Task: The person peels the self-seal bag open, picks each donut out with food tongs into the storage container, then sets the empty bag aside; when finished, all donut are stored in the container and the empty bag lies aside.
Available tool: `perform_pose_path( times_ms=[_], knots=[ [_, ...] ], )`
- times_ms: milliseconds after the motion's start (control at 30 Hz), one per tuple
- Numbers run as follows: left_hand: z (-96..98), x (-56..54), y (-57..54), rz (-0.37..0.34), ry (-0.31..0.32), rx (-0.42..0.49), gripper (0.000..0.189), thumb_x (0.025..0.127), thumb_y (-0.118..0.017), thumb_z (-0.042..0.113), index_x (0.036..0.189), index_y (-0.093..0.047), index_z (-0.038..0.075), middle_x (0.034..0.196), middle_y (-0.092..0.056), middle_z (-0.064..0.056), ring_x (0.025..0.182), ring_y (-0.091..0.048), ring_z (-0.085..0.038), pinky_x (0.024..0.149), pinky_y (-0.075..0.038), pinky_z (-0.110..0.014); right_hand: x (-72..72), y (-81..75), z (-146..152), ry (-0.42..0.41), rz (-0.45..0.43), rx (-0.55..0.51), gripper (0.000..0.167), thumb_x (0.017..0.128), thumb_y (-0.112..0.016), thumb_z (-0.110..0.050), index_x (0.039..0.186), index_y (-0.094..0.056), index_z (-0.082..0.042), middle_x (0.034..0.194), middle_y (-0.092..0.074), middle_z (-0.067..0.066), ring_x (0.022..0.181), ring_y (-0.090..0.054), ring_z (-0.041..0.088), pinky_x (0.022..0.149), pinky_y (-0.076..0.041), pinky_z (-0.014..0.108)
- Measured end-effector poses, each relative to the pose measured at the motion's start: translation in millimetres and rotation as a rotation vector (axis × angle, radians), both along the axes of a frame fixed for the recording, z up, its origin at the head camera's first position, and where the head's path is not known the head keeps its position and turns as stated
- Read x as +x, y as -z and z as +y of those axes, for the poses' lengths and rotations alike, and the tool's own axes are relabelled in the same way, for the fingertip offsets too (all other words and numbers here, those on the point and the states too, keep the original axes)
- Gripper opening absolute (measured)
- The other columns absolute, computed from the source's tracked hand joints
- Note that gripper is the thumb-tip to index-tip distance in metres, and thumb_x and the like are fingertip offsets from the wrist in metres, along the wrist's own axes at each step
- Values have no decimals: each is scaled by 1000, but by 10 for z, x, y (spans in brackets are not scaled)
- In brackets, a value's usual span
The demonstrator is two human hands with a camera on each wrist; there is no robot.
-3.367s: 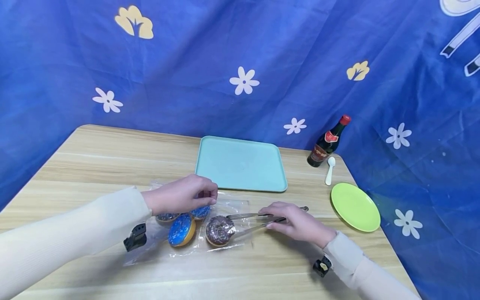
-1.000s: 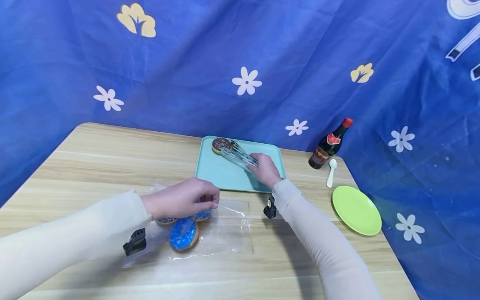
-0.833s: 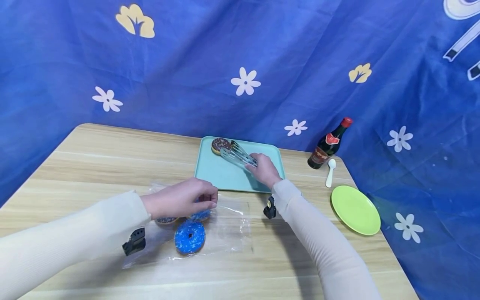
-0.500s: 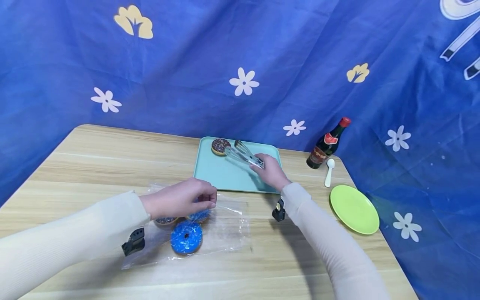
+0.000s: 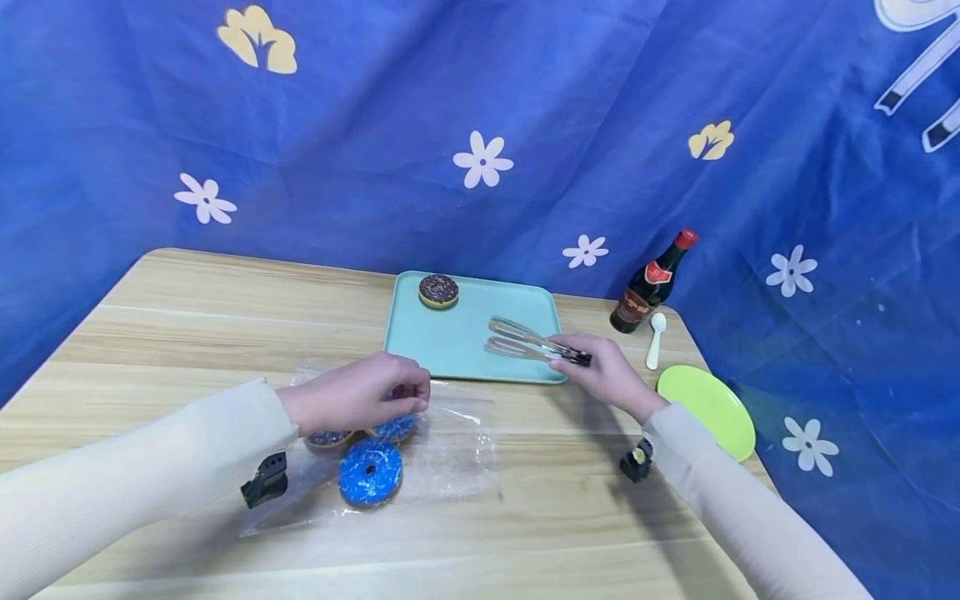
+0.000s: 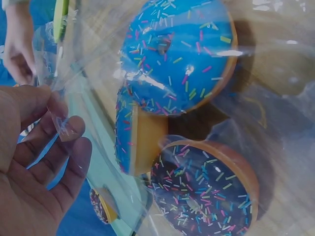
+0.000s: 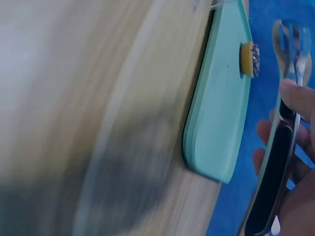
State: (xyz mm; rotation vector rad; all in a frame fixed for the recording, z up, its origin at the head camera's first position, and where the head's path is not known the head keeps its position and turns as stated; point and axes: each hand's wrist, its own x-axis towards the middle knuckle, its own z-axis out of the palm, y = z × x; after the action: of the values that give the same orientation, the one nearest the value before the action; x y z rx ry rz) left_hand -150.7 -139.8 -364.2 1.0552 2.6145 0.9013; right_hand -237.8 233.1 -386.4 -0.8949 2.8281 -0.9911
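In the head view my left hand (image 5: 360,396) pinches the edge of a clear plastic bag (image 5: 453,454); the left wrist view shows the film between thumb and fingers. Inside the bag lie two blue-iced doughnuts with sprinkles, one flat in front (image 5: 369,473) and one partly under my hand (image 5: 393,428), plus a chocolate-iced doughnut (image 6: 204,189). My right hand (image 5: 606,375) grips metal tongs (image 5: 525,340) with dark handles. Their tips are apart, with nothing between them, over the right part of a mint-green tray (image 5: 427,350). Another chocolate doughnut (image 5: 438,291) sits in the tray's far left corner.
A dark bottle (image 5: 648,287) with a red cap stands at the back right of the wooden table (image 5: 187,333). A white spoon (image 5: 656,342) and a lime-green plate (image 5: 705,404) lie along the right side. Blue patterned cloth (image 5: 360,150) hangs behind.
The chocolate doughnut has gone from the bag to the tray, released by the tongs. My right hand has drawn the tongs back to the right. A blue doughnut has settled flat; my left hand stays.
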Motion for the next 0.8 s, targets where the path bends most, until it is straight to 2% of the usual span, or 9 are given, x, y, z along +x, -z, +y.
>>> perform_pose_path(
  times_ms=[100, 200, 300, 500, 800],
  knots=[
    [1, -5, -5, -1, 0, 2, 19, 102, -66, 12, 86, -65, 22, 80, -62, 10, 69, -52, -4, 67, -48, -23, 137, -36, 192, -13, -23, 18, 39, 97, -76, -19, 134, -71, -10, 132, -74, 13, 118, -71, 29, 97, -59, 40],
    [7, -9, -13, -5, -2, 2, 19, 102, -65, 11, 86, -65, 21, 80, -62, 9, 69, -52, -4, 66, -49, -23, 260, -56, 355, -21, -52, 34, 37, 96, -77, -19, 132, -73, -10, 127, -76, 11, 110, -72, 23, 87, -59, 29],
    [14, -17, -19, -3, -5, -2, 19, 102, -65, 10, 86, -66, 19, 80, -61, 9, 69, -52, -5, 65, -48, -23, 372, -54, 476, -36, -82, 45, 35, 96, -77, -18, 130, -73, -10, 124, -77, 9, 106, -72, 19, 84, -58, 24],
    [5, -17, -1, -1, -11, 4, 19, 102, -65, 11, 86, -66, 20, 80, -61, 9, 70, -52, -6, 66, -48, -24, 575, 35, 499, -134, -100, 85, 35, 96, -77, -19, 130, -73, -9, 124, -77, 7, 111, -73, 18, 93, -59, 30],
    [-7, 7, -18, -11, -22, 6, 18, 103, -65, 13, 87, -66, 21, 81, -62, 8, 69, -51, -6, 65, -47, -24, 716, 189, 160, -258, -127, 112, 42, 97, -75, -18, 136, -68, -6, 124, -76, 9, 113, -72, 24, 100, -58, 38]
  ],
)
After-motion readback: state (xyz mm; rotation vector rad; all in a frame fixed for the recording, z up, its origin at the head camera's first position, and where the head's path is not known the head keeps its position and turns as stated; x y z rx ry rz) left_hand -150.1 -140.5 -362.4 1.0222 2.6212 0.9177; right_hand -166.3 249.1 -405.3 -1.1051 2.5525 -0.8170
